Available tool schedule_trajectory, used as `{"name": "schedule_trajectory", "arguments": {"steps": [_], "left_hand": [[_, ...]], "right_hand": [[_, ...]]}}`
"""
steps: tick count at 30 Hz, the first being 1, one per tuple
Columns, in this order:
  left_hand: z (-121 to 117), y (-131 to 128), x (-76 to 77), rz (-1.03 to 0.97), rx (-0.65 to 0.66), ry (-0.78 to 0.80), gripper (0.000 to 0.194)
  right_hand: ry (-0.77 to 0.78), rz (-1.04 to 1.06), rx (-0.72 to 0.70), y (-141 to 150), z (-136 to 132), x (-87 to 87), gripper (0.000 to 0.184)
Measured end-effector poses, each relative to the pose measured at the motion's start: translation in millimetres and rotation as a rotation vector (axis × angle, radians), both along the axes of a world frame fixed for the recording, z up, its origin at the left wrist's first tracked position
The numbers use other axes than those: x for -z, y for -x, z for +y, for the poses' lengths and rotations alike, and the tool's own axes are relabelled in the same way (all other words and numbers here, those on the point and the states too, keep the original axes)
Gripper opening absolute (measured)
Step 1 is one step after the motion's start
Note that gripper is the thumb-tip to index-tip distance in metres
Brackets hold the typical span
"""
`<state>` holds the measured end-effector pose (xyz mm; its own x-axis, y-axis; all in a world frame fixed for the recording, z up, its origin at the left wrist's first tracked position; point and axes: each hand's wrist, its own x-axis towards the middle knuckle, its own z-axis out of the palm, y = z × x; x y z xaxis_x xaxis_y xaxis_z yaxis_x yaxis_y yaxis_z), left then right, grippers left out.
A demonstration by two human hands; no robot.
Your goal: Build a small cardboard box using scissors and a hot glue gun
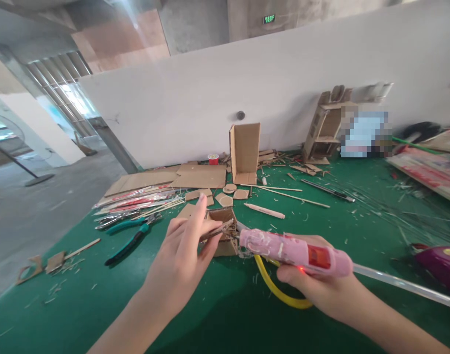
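My right hand (313,287) is closed around a pink hot glue gun (295,251) with a yellow stand loop (274,287) and a clear glue stick (405,285) sticking out behind. Its nozzle points left at a small open cardboard box (225,231) on the green table (225,314). My left hand (182,258) pinches the box's near edge, with thin sticks against it, and steadies it.
Green-handled pliers (131,241) and bundled sticks (136,204) lie left. Flat cardboard sheets (166,178), an upright cardboard box (244,152), a red spool (212,159), round cardboard discs (230,188), skewers (284,194) and a cardboard model (323,130) sit behind. A purple object (442,265) lies right.
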<state>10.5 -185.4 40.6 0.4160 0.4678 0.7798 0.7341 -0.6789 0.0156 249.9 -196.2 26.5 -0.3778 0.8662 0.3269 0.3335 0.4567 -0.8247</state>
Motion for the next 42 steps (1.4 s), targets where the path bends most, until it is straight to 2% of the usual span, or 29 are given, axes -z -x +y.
{"name": "schedule_trajectory", "arguments": {"steps": [10,16,21,25,29,32,38,42], "left_hand": [[-0.2,2.5,-1.6,0.044,-0.018,-0.03,0.076],[0.0,2.0,-2.1,0.06,0.001,-0.033,0.073],[-1.4,1.2,-1.2,0.054,-0.004,-0.051,0.076],[-3.4,-0.3,-0.6,0.041,-0.043,-0.1,0.08],[-4.8,-1.4,2.0,-0.005,-0.107,-0.147,0.087],[-5.4,-2.0,4.4,-0.042,-0.099,-0.097,0.09],[-5.7,-4.0,5.4,-0.207,-0.039,0.032,0.085],[-6.5,-6.4,4.9,-0.252,-0.065,0.076,0.084]], "right_hand": [[-0.071,-0.023,0.026,3.1,-0.8,0.6,0.016],[-0.082,-0.047,0.017,4.9,-0.5,1.8,0.026],[-0.094,-0.051,0.039,4.7,1.1,-1.2,0.023],[-0.049,-0.045,0.045,2.6,1.8,-1.5,0.017],[-0.071,-0.053,0.103,-0.2,2.8,0.2,0.02],[-0.08,-0.061,0.121,-1.9,3.8,1.3,0.017],[-0.078,-0.043,0.164,-3.1,3.8,1.6,0.017],[-0.04,-0.03,0.129,-2.2,0.9,-0.8,0.017]]}}
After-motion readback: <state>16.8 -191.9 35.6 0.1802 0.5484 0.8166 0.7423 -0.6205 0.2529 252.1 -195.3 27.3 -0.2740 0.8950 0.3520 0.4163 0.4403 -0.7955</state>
